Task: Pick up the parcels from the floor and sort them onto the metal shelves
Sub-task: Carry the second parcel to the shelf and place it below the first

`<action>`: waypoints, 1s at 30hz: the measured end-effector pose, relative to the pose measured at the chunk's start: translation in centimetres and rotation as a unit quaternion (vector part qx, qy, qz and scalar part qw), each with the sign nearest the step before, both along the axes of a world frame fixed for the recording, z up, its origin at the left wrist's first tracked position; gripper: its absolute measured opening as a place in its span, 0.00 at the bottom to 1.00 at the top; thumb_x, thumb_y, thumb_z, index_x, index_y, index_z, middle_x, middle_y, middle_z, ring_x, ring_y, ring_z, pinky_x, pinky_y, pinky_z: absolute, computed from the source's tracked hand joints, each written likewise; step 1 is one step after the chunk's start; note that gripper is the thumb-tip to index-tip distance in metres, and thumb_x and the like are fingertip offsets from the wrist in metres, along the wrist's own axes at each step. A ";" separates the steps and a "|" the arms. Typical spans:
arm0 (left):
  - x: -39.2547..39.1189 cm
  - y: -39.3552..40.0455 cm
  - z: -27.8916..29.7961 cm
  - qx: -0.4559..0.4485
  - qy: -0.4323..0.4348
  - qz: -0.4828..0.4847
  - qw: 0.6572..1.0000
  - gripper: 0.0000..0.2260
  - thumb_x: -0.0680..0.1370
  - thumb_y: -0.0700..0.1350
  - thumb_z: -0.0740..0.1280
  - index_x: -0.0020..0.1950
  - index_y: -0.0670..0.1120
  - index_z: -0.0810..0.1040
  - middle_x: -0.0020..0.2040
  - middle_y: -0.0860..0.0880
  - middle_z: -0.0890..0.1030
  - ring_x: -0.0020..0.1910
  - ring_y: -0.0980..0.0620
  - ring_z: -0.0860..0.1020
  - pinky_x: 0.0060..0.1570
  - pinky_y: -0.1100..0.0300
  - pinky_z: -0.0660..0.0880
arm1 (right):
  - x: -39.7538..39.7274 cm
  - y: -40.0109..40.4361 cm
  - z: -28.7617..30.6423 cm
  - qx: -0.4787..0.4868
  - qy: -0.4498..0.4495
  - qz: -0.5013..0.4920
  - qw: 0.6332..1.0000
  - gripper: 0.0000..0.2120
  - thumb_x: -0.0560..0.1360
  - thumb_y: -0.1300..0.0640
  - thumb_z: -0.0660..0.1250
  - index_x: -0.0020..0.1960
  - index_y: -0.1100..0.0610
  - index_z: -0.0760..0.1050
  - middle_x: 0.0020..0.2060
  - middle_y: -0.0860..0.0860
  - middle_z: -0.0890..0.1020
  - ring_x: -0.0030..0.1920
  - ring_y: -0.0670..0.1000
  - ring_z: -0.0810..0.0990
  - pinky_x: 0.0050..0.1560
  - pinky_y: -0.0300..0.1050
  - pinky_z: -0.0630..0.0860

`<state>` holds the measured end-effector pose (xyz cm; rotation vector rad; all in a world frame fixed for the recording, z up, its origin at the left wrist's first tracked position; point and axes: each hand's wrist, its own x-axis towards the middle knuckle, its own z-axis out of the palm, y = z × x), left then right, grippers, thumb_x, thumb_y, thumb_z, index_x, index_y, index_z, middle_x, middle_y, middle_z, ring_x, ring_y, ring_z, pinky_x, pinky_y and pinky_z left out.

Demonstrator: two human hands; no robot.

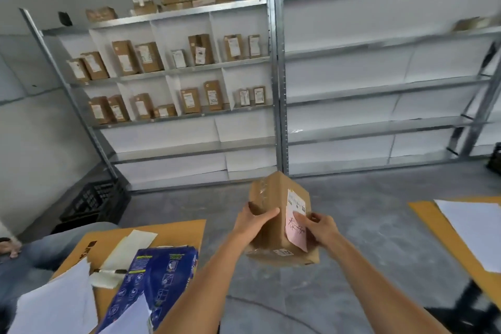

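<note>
Item 1: cardboard parcel [282, 221], brown, box-shaped, held up above the grey concrete floor [366, 225] between both hands, tilted so one corner points away toward the shelving. The left hand [253, 221] grips the parcel's left face, thumb laid across the front edge, fingers wrapped behind. The right hand [320, 226] clasps the right side, thumb pressed on the labels, the other fingers curled round the far face.

Markings on item 1: a white printed shipping label [296, 201] on the right face, text too blurred to read. Directly below it and overlapping it, a pink slip [295, 232] with dark handwritten strokes (characters not legible). A smaller white printed sticker [283, 252] near the lower edge, also unreadable. Clear tape runs along the top seam.

Item 2: left metal shelf unit [173, 70], against the back wall, with white dividers. Brown parcels stand upright on the two middle levels, each with a white label facing out; more are stacked on top. Lower levels bare.

Item 3: right metal shelf unit [379, 89], just beside item 2; one blurred brown parcel [470, 23] on an upper level at far right.

Item 4: tabletop [151, 230], lower left, holding white papers and a blue printed package [160, 276] with small pictograms; wording unreadable.

Item 5: black plastic crate [95, 202] on the floor at the foot of item 2.
</note>
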<state>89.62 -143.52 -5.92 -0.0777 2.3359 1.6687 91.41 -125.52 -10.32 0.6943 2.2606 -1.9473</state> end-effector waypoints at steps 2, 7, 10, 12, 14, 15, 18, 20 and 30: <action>-1.5 2.9 -0.3 -0.004 -0.006 -0.034 0.999 0.28 0.72 0.54 0.72 0.66 0.44 0.69 0.58 0.49 0.76 0.56 0.49 0.75 0.54 0.59 0.69 | -0.1 2.9 -0.3 0.010 0.007 -0.041 0.999 0.13 0.69 0.49 0.74 0.43 0.58 0.78 0.44 0.55 0.82 0.37 0.50 0.77 0.30 0.37 0.69; -5.6 9.5 -1.2 -0.043 -0.028 -0.133 0.990 0.19 0.75 0.54 0.68 0.61 0.46 0.73 0.61 0.45 0.79 0.54 0.48 0.76 0.55 0.56 0.72 | -0.9 9.8 -0.8 0.009 -0.013 -0.105 0.994 0.18 0.70 0.57 0.74 0.56 0.64 0.78 0.40 0.54 0.80 0.34 0.49 0.73 0.30 0.40 0.69; -8.6 12.9 -2.1 -0.054 -0.049 -0.172 0.982 0.11 0.75 0.54 0.66 0.53 0.51 0.73 0.55 0.47 0.79 0.50 0.50 0.76 0.52 0.56 0.72 | -2.6 13.2 -1.3 0.001 -0.021 -0.147 0.989 0.18 0.69 0.60 0.74 0.58 0.62 0.78 0.44 0.55 0.79 0.39 0.52 0.75 0.38 0.44 0.74; -11.0 15.1 -2.4 -0.060 -0.064 -0.194 0.977 0.09 0.75 0.55 0.66 0.49 0.52 0.74 0.48 0.49 0.79 0.45 0.50 0.76 0.46 0.55 0.71 | -4.5 15.4 -1.5 0.003 -0.017 -0.159 0.987 0.17 0.70 0.62 0.73 0.58 0.62 0.79 0.44 0.55 0.80 0.43 0.53 0.76 0.40 0.46 0.74; -13.9 17.2 -2.9 -0.060 -0.066 -0.205 0.975 0.10 0.75 0.54 0.66 0.49 0.49 0.74 0.45 0.49 0.77 0.40 0.53 0.74 0.39 0.58 0.69 | -6.8 17.3 -1.5 0.011 -0.010 -0.165 0.986 0.15 0.70 0.63 0.73 0.57 0.63 0.79 0.44 0.55 0.80 0.42 0.52 0.76 0.36 0.43 0.73; -15.5 18.2 -3.1 -0.057 -0.066 -0.208 0.974 0.11 0.75 0.53 0.67 0.51 0.48 0.74 0.45 0.49 0.77 0.38 0.55 0.73 0.37 0.59 0.69 | -8.2 18.2 -1.6 0.016 -0.009 -0.170 0.985 0.15 0.70 0.63 0.72 0.56 0.64 0.80 0.44 0.56 0.81 0.41 0.52 0.76 0.37 0.44 0.74; -20.3 20.9 -3.9 -0.036 -0.080 -0.222 0.971 0.12 0.75 0.51 0.68 0.54 0.46 0.74 0.44 0.49 0.78 0.39 0.55 0.74 0.39 0.58 0.71 | -12.2 20.7 -1.5 0.025 -0.012 -0.197 0.980 0.13 0.70 0.62 0.73 0.53 0.65 0.82 0.49 0.59 0.85 0.43 0.52 0.79 0.53 0.53 0.79; -23.0 22.4 -4.2 -0.014 -0.095 -0.225 0.970 0.13 0.75 0.51 0.68 0.55 0.47 0.74 0.46 0.50 0.79 0.41 0.54 0.76 0.43 0.57 0.73 | -14.6 21.9 -1.2 0.032 -0.007 -0.200 0.979 0.12 0.69 0.62 0.73 0.52 0.65 0.82 0.49 0.59 0.85 0.43 0.51 0.79 0.57 0.53 0.77; -31.3 28.8 -4.3 0.031 -0.129 -0.204 0.970 0.19 0.78 0.56 0.60 0.64 0.46 0.73 0.53 0.46 0.80 0.44 0.52 0.76 0.57 0.44 0.73 | -23.3 26.2 -1.7 -0.071 0.032 -0.199 0.977 0.30 0.72 0.57 0.71 0.71 0.48 0.65 0.51 0.53 0.78 0.47 0.51 0.78 0.44 0.44 0.75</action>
